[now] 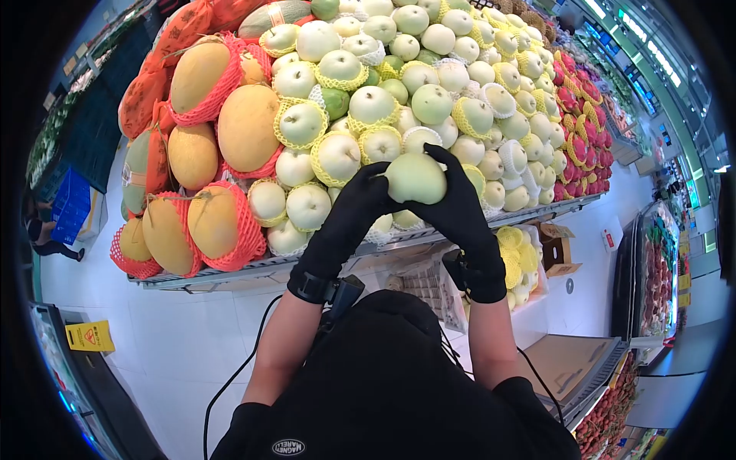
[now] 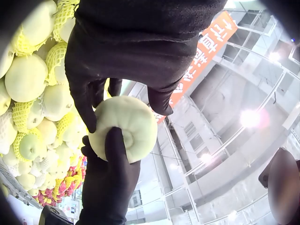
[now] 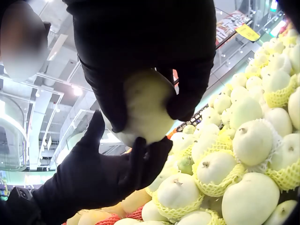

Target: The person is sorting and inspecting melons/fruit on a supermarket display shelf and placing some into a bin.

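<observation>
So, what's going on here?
A person is holding one pale green melon between the left hand and the right hand, both gloved in black. It's off the heap, with no net around it, near the front of a fruit stand. Similar melons fill the middle, many in foam nets; larger orange melons lie to the left.

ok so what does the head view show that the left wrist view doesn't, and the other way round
Only the head view: large orange-yellow oval melons in red foam nets, a yellow floor sign and a blue plastic crate.

Only the left wrist view: an orange banner with white characters, and the round scar on the pale green round melon.

Both: that melon between the black-gloved left hand and black-gloved right hand, pale melons in yellow foam nets, and red dragon fruit.
</observation>
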